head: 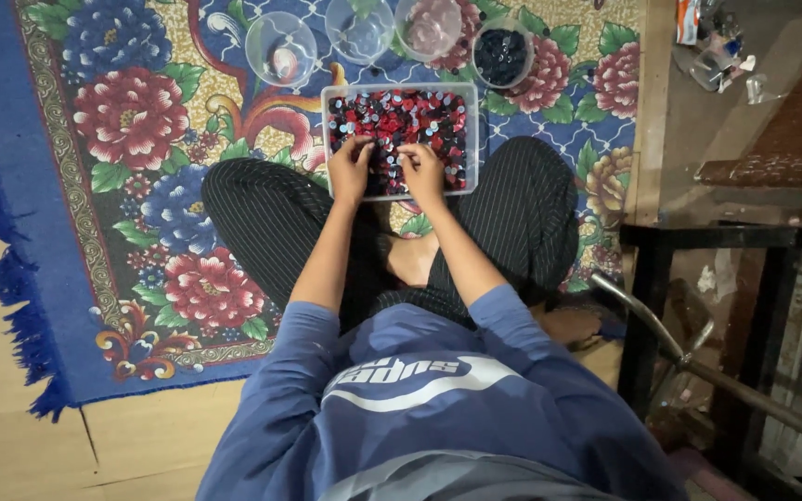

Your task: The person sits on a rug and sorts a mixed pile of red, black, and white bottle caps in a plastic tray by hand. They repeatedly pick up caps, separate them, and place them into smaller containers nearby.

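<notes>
Blue sleeves reach forward to a clear tray (471,139) of small red, blue and dark pieces (410,116). Left hand (352,169) and right hand (422,172) rest inside it, fingers curled among them; any pinch is hidden. Pieces look light, hard, slippery, best fingertip-pinched singly. Four round bowls (281,48) sit beyond.

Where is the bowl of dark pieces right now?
In the head view, the bowl of dark pieces sits on the flowered rug, rightmost of four bowls, just beyond the clear tray.
</notes>
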